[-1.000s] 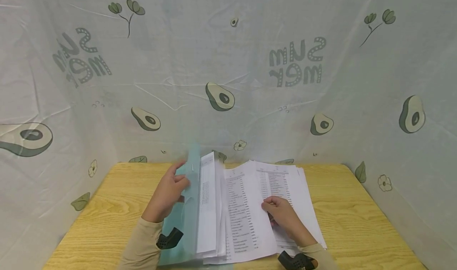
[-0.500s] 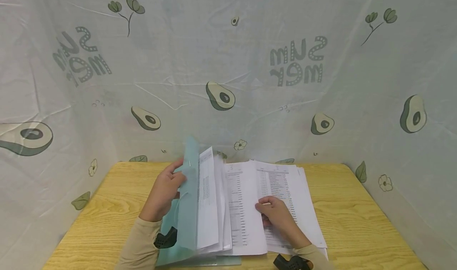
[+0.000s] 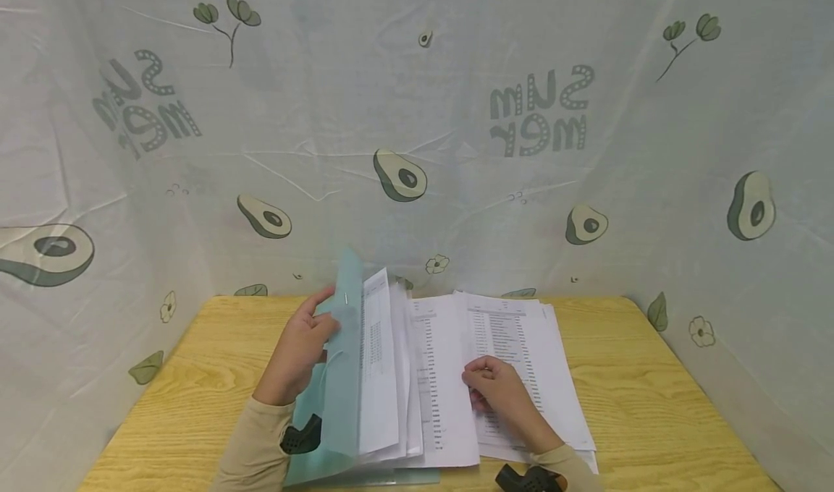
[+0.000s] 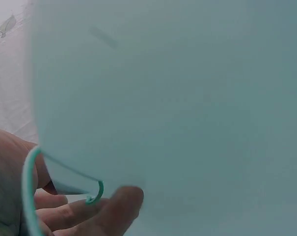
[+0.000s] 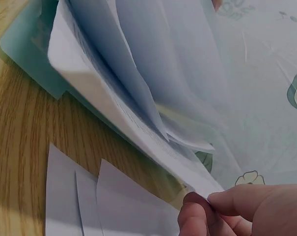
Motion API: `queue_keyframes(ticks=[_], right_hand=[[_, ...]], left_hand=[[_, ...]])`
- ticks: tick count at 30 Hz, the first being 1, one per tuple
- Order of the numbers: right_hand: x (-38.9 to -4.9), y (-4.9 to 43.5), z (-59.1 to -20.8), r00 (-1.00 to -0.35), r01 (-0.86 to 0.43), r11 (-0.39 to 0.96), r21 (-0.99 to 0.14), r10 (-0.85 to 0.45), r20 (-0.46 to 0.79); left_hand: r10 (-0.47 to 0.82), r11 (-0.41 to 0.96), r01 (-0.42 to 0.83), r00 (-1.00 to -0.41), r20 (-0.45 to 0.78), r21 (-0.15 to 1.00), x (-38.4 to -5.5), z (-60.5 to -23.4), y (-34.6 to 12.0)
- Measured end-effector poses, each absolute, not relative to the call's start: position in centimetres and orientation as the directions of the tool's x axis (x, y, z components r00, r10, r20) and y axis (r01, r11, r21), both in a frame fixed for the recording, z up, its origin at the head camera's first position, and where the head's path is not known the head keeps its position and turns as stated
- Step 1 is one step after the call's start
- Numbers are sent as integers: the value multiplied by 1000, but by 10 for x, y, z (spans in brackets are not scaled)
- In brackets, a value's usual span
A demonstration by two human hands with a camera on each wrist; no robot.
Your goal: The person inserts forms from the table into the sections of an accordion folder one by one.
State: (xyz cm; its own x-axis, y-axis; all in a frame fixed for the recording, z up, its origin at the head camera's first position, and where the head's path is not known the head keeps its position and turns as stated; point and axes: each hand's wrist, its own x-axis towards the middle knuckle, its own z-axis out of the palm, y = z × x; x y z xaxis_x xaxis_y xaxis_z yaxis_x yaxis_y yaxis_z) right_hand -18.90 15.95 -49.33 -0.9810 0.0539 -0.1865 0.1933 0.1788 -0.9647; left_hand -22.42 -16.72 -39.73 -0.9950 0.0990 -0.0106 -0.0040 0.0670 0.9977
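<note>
My left hand [image 3: 300, 347] grips the raised cover of a translucent teal plastic folder [image 3: 340, 412], holding it upright. A teal elastic cord [image 4: 28, 182] loops beside the fingers in the left wrist view. Inside the folder, several white pages [image 3: 380, 369] fan out from the cover. My right hand [image 3: 502, 394] pinches the right edge of a printed sheet [image 3: 449, 405] between thumb and fingers, its near part lifted and curving in the right wrist view. Under that hand, a loose stack of printed papers [image 3: 550, 376] lies on the table.
A light wooden table [image 3: 658, 405] carries everything. Behind it and at both sides hangs a pale curtain [image 3: 326, 101] with avocado prints, close to the table's far edge. The folder's lower cover [image 5: 28, 54] lies flat on the wood.
The folder cover has tipped a little to the left with my left hand. My right hand has drawn the pinched sheet leftward, uncovering more of the stack at right.
</note>
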Motion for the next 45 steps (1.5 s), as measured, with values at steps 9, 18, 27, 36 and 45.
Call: queue_keyframes(ticks=[9,18,27,36,45], right_hand=[[-190,152,-494,-988,154,227,-962,24,-153],[-193,140,-493,-992,100,311,-945,-47,-120],[-189,138,-495,-983,105,339,-935,-110,-150],[-190,123,-493,-984,96,329,-939,-109,-139],[-190,119,-490,-985,106,349,-931,-94,-147]], left_hand=[[111,65,3,-994,-4,998,-223,-399,-165],[109,64,-2,-994,-8,998,-221,-397,-165],[97,27,-8,-995,-11,1000,-221,-395,-166],[108,13,-10,-994,-11,1000,-225,-397,-165],[95,23,-14,-995,-16,1000,-224,-397,-165]])
